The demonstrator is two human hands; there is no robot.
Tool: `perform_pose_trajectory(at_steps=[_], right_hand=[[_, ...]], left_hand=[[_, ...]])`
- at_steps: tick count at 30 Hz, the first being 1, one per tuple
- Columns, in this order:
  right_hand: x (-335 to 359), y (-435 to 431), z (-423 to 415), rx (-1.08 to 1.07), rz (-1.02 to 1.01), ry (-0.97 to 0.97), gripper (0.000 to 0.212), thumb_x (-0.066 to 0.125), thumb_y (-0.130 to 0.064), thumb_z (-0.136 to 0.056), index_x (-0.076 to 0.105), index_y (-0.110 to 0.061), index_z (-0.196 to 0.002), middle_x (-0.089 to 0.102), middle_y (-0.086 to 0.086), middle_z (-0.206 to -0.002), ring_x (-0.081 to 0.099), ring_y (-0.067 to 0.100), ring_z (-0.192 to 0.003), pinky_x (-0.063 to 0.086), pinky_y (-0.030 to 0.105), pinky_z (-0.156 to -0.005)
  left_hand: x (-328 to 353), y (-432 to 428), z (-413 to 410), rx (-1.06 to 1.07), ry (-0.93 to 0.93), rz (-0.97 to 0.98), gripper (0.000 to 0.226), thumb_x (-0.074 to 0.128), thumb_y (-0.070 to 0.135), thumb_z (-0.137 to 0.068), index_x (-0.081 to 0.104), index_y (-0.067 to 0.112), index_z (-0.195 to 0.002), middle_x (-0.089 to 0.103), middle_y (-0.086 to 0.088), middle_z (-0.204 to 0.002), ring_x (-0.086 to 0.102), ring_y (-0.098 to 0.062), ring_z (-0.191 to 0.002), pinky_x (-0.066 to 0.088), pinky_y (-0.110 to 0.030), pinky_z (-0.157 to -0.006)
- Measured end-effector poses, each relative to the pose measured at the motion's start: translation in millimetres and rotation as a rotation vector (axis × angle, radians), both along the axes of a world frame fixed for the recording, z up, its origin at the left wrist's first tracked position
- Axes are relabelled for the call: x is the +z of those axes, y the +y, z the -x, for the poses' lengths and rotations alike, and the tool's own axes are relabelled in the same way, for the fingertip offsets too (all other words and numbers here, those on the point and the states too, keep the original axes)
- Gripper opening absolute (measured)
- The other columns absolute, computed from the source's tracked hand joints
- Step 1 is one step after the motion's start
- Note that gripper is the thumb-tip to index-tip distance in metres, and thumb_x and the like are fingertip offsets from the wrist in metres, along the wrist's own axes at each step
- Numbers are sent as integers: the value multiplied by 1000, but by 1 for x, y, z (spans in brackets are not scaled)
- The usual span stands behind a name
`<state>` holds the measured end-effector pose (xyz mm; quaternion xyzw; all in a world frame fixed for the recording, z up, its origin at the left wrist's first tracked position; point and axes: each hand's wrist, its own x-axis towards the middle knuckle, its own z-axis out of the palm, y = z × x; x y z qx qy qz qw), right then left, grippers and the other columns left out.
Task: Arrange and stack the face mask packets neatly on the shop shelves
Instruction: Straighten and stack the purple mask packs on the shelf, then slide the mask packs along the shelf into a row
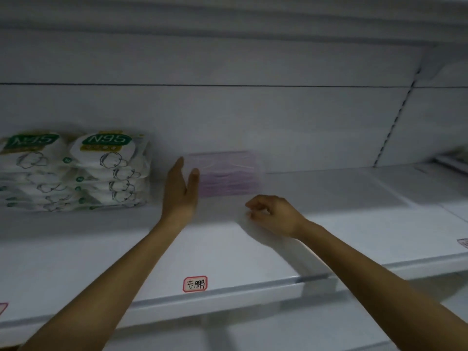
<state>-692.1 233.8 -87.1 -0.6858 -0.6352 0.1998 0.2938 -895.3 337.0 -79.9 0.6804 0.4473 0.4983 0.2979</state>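
A red-bordered label (195,283) sits on the front lip of the white shelf (253,264), between two forearms reaching in. The left hand (181,188) stands edge-up, fingers straight, its thumb against the left end of the pink mask packet (228,174); the right hand (274,215) hovers loosely curled, holding nothing, just short of it. The packet lies flat near the back wall, long axis left-right, beside two N95 packet stacks (76,173).

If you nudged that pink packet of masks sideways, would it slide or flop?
The pink packet probably slides easily: its wrapper looks glossy and the shelf smooth. It likely sags when lifted, being soft masks in thin film. Lying flat and low, it seems unlikely to tip.
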Motion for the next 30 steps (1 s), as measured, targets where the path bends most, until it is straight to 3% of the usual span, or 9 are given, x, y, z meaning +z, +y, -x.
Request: perform_pose_trajectory(at_steps=[3, 7, 11, 13, 19, 23, 27, 30], right_hand=[[9, -36, -18, 36, -19, -77, 48, 66, -36, -89, 55, -21, -133, 56, -3, -133, 55, 15, -117, 43, 24, -95], [20, -104, -65, -51, -63, -209, 62, 65, -43, -88, 43, -25, -143, 45, -3, -146, 47, 17, -128, 40, 30, -102], [23, -195, -134, -215, -39, -294, 68, 64, -49, -86, 39, -25, -144, 42, -4, -148, 44, 16, -131, 39, 32, -104], [22, -244, -168, -295, -27, -320, 71, 64, -55, -83, 41, -26, -143, 43, -6, -148, 43, 15, -132, 38, 34, -106], [6, -377, -251, -503, 27, -420, 83, 57, -71, -80, 38, -25, -146, 47, -2, -145, 45, 18, -130, 44, 41, -101], [-1, -456, -296, -620, 78, -456, 84, 54, -72, -81, 30, -27, -148, 41, -3, -148, 44, 18, -130, 44, 39, -100], [-2, -506, -340, -720, 99, -448, 82, 51, -69, -84, 25, -27, -150, 29, -2, -155, 32, 19, -139, 36, 39, -107], [-4, -516, -367, -744, 108, -439, 82, 49, -70, -84, 26, -28, -150, 27, -3, -156, 28, 18, -141, 32, 43, -109]], left_hand=[[2, -25, -28, -79, 124, -50, 57, 49, 38, -98, 33, 16, -148, 37, -5, -151, 35, -21, -138, 30, -38, -114], [4, -74, -85, -226, 436, -228, 57, 58, 31, -94, 40, 11, -144, 45, -10, -145, 41, -28, -133, 34, -35, -107], [16, -148, -161, -333, 713, -385, 58, 46, 55, -89, 52, 22, -135, 53, 1, -139, 49, -22, -126, 44, -35, -97], [18, -191, -201, -388, 808, -507, 52, 48, 58, -91, 55, 27, -132, 56, 8, -135, 52, -16, -123, 47, -35, -93], [22, -300, -315, -570, 870, -658, 50, 49, 57, -90, 53, 31, -132, 60, 9, -128, 55, -17, -117, 48, -34, -83], [19, -359, -380, -664, 870, -722, 57, 49, 60, -88, 49, 29, -135, 59, 5, -131, 53, -20, -119, 46, -36, -88], [17, -400, -430, -732, 856, -788, 76, 28, 66, -75, 51, 25, -135, 61, 2, -128, 56, -22, -115, 44, -36, -89], [15, -411, -460, -741, 870, -803, 71, 34, 62, -76, 48, 27, -137, 59, 5, -131, 54, -20, -118, 41, -36, -93]])
